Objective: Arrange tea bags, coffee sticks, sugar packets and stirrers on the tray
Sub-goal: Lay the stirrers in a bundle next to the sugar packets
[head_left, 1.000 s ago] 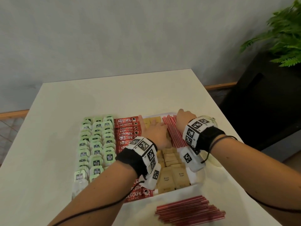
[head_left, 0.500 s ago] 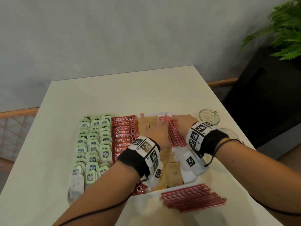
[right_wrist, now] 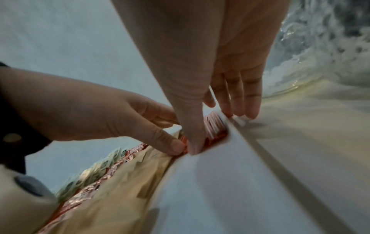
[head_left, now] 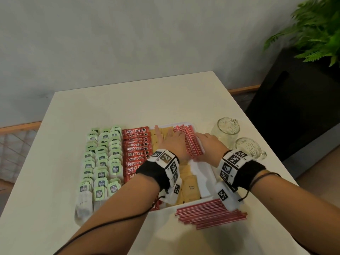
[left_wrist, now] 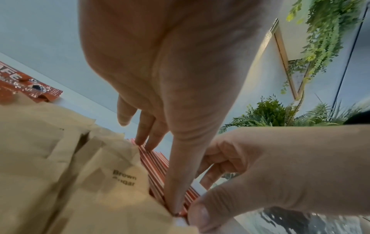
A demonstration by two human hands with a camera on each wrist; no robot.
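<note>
- Both forearms reach forward side by side, each wrist wrapped in a black band with white marker blocks.
- The left hand (head_left: 175,144) lies palm down, fingers straight and spread, thumb tip pressed downward.
- The right hand (head_left: 207,146) mirrors it, fingers extended, its thumb tip just beside the left thumb.

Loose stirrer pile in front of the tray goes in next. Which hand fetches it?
Probably right. The loose stirrers lie just under the right hand's wrist, at the tray's near-right edge; the left hand would have to cross over.
</note>
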